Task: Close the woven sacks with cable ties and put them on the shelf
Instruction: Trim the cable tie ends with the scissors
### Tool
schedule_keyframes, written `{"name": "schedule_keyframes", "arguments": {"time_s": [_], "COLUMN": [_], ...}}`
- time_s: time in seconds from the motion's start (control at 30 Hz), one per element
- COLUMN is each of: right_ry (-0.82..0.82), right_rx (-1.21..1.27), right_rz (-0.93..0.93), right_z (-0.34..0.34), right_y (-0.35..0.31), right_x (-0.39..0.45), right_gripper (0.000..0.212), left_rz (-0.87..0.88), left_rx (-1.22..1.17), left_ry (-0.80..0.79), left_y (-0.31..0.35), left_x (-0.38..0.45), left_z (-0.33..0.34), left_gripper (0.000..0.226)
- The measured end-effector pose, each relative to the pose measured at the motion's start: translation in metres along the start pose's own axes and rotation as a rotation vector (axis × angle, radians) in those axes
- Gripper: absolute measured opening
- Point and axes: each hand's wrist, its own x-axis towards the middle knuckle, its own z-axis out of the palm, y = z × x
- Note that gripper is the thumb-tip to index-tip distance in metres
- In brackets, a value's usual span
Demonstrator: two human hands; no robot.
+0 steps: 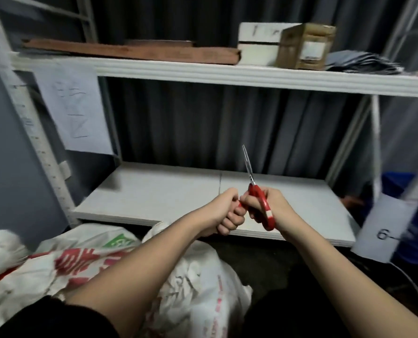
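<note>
Right hand grasps red-handled scissors, blades closed and pointing up, left hand clenched against the handles, its contents indiscernible, while woven sacks lie below the bare shelf; risk: the point pricking fingers during any handover.

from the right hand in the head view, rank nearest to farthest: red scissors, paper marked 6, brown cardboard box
1. red scissors, gripped in the right hand
2. paper marked 6, lower right, by the shelf post
3. brown cardboard box, up on the top shelf
</note>
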Motion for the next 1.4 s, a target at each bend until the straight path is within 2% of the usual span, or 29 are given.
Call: {"name": "schedule_keyframes", "arguments": {"time_s": [0.1,0.23,0.4,0.5,0.53,0.6,0.67,0.73,0.8,0.87,0.93,1.0,1.1,1.27,1.4], "right_ry": [0.049,0.048,0.072,0.156,0.186,0.242,0.271,0.339,0.492,0.631,0.683,0.691,0.686,0.628,0.520], "right_rx": [0.001,-0.145,-0.233,-0.226,-0.193,-0.085,-0.061,-0.084,-0.085,-0.160,-0.289,-0.388,-0.422,-0.448,-0.457], "right_rz": [0.025,0.046,0.097,0.147,0.173,0.238,0.285,0.328,0.408,0.500,0.615,0.694,0.745,0.766,0.621], "right_z": [-0.047,-0.100,-0.161,-0.188,-0.197,-0.215,-0.231,-0.243,-0.260,-0.275,-0.285,-0.285,-0.282,-0.277,-0.254], "right_y": [0.007,0.024,0.058,0.088,0.099,0.118,0.136,0.154,0.178,0.204,0.224,0.231,0.234,0.222,0.202], "right_x": [-0.007,-0.017,-0.033,-0.042,-0.045,-0.052,-0.058,-0.065,-0.069,-0.072,-0.074,-0.078,-0.077,-0.065,-0.032], "right_gripper": [0.014,0.012,0.011,0.014,0.016,0.015,0.013,0.015,0.020,0.018,0.011,0.016,0.025,0.038,0.024], "left_rz": [0.002,0.007,-0.053,-0.043,-0.059,-0.083,-0.049,-0.008,-0.002,0.008,0.023,0.035,0.046,0.052,0.022], "left_rx": [0.090,0.240,0.374,0.419,0.394,0.326,0.360,0.460,0.576,0.668,0.691,0.702,0.727,0.690,0.496], "left_ry": [-0.084,-0.166,-0.152,-0.155,-0.167,-0.151,-0.075,-0.024,0.038,0.066,0.018,-0.009,0.004,-0.014,-0.049], "left_y": [0.017,0.028,0.032,0.029,0.028,0.026,0.022,0.015,0.007,0.001,-0.003,-0.007,-0.010,-0.012,-0.009], "left_x": [0.036,0.080,0.129,0.158,0.166,0.181,0.196,0.213,0.227,0.237,0.241,0.240,0.242,0.246,0.242], "left_z": [0.029,0.066,0.117,0.153,0.164,0.180,0.193,0.207,0.215,0.216,0.215,0.215,0.211,0.198,0.198], "left_gripper": [0.026,0.035,0.038,0.057,0.057,0.040,0.030,0.041,0.053,0.049,0.037,0.015,0.027,0.026,0.019]}}
